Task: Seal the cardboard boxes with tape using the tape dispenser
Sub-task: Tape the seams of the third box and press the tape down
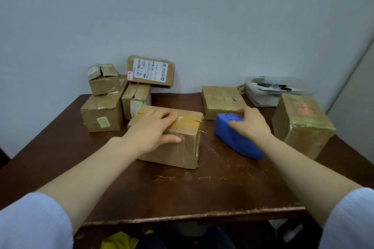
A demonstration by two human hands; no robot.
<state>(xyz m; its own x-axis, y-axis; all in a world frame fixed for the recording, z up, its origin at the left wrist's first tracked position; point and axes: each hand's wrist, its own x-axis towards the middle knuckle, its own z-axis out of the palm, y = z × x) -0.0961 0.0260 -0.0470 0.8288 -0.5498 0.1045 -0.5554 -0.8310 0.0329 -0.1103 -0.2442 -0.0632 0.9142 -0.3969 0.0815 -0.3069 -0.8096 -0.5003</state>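
At the far left rear of the dark brown wooden counter point(182, 192) stands a pile of brown cardboard boxes: a large one point(103, 115) with a small one point(104, 81) on top, a narrow one point(136, 99) beside it, and a box with a white shipping label point(150, 70) leaning against the wall above.

Just in front of the pile, near the middle of the counter, sits the brown cardboard box with yellowish tape across its top point(182, 147). The left hand point(153, 129) lies flat on its lid, fingers straight and spread, thumb down the near face. It presses the box rather than gripping it.

To the right, clear of that box, the blue plastic tape dispenser point(232, 137) appears to rest on the counter. The right hand point(251, 124) is curled over its back end and grasps it. Behind it lies a flat cardboard box wrapped in greenish tape point(221, 101). Farther right stand a taller greenish-taped box point(301, 123) and a clear plastic container holding pens point(265, 95).

The step in hand looks like steadying the middle box and taking up the dispenser. The top flaps seem to part slightly at the far right corner. The next move likely calls for lifting the dispenser across to the lid, setting its tape end on one edge of the seam and drawing it along while the left hand holds the flaps down. Whether tape is already threaded out is not visible.
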